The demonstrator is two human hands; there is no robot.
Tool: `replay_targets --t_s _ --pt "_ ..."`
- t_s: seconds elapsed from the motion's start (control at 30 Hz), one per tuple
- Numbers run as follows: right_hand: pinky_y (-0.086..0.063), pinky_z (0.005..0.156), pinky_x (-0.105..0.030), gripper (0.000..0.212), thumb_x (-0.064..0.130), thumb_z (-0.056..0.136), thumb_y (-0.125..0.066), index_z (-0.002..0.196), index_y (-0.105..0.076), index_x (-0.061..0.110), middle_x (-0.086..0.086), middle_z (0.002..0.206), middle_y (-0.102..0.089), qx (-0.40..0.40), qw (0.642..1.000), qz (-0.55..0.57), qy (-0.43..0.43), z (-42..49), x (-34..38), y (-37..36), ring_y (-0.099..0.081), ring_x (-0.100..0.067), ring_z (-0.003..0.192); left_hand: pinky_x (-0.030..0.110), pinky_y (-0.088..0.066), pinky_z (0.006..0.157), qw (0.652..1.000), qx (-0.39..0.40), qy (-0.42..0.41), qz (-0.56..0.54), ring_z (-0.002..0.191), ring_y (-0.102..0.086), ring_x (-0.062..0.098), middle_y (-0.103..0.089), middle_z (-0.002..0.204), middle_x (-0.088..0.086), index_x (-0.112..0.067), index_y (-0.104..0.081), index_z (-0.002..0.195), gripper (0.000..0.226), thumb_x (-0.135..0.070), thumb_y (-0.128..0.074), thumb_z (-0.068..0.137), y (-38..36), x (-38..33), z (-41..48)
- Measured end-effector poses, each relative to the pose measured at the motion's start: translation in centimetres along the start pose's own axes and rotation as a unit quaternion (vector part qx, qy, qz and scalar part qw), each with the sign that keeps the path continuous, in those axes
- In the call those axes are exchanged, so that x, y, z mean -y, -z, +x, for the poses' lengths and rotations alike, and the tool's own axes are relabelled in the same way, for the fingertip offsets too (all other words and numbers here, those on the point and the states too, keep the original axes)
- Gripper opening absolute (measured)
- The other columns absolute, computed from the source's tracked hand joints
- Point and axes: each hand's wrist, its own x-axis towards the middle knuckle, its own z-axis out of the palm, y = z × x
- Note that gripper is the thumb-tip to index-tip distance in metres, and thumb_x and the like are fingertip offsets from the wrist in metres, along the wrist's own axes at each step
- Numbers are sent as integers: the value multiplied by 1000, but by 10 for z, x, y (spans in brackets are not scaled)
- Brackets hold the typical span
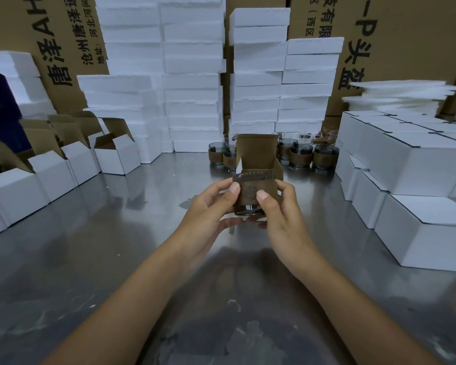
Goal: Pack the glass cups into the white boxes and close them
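Fingers (234,187) of the left hand (211,204) and right hand (278,206) curl round one cup (250,192), thumbs pressed on its brown textured sleeve. The cup is clear glass with a thick base. It is held over the shiny metal table (90,259), just in front of an open white box (257,154) whose brown-lined lid stands up. More cups (300,154) stand behind that box.

Both hands (248,206) gripping glass cup (250,192) (brown-sleeved), open box (258,156) behind
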Motion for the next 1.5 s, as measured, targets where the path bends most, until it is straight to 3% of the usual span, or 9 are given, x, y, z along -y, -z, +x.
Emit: replay_targets --t_s 0.1,0.3,0.63,0.77,0.87,0.97,1.17,1.33,1.5 --pt "-49 57 -16 6 29 98 -44 100 -50 29 14 74 -66 -19 998 42 -38 4 4 0 -62 4 64 28 -48 77 1000 5 0 -9 99 -65 20 -70 106 6 -19 -59 121 64 -50 -66 65 2 1 0" --pt "-47 55 -27 44 44 93 -34 101 -60 10 -11 75 -69 -13 988 102 -118 9 7 1 -59 -12 56 23 -52 68 1000 0 -16 -20 82 -67 14 -71 91 2 -21 -61 104 48 -41 -71 62 2 3 2" --pt "-48 54 -23 41 40 99 -29 99 -61 15 -6 73 -71 -4 986 112 -120 8 8 3 -64 -10 61 22 -52 66 999 5 -27 -22 80 -68 12 -72 88 -2 -23 -61 102 47 -43 -72 60 3 3 3" --pt "-48 53 -16 25 42 94 -46 104 -56 21 -4 91 -68 -38 989 98 -102 6 9 2 -66 -4 68 25 -51 70 1000 -7 -15 -21 86 -68 17 -73 96 3 -22 -61 108 48 -40 -69 65 3 3 3" --pt "-48 69 -21 52 55 74 -64 112 -57 20 4 97 -69 -44 993 73 -80 4 10 1 -66 -9 86 29 -49 78 1000 -2 -2 -14 98 -67 22 -71 104 7 -18 -61 117 42 -32 -63 77 4 3 4" --pt "-47 69 -18 55 59 60 -69 103 -61 26 17 83 -69 -39 997 53 -41 1 12 1 -63 1 78 30 -48 82 1000 14 6 -7 103 -66 20 -70 111 4 -15 -58 124 31 -21 -49 95 4 2 3" --pt "-45 65 -7 49 30 68 -81 110 -57 21 6 99 -65 -50 998 30 14 -1 8 1 -60 8 80 29 -52 85 999 31 13 -26 97 -66 17 -69 112 6 -10 -57 125 32 -14 -39 99 2 0 2" --pt "-54 81 -27 59 35 62 -86 110 -53 32 8 105 -64 -41 999 18 14 -1 5 1 -62 -8 99 26 -55 74 996 23 18 -85 94 -68 21 -70 110 6 -16 -67 109 31 -24 -39 99 1 -1 2" --pt "-54 77 -20 62 35 60 -85 111 -49 39 16 110 -59 -13 999 -8 36 -4 3 3 -58 -1 102 30 -55 75 998 10 15 -61 103 -66 25 -68 116 2 -23 -66 114 36 -41 -44 93 0 -3 0"
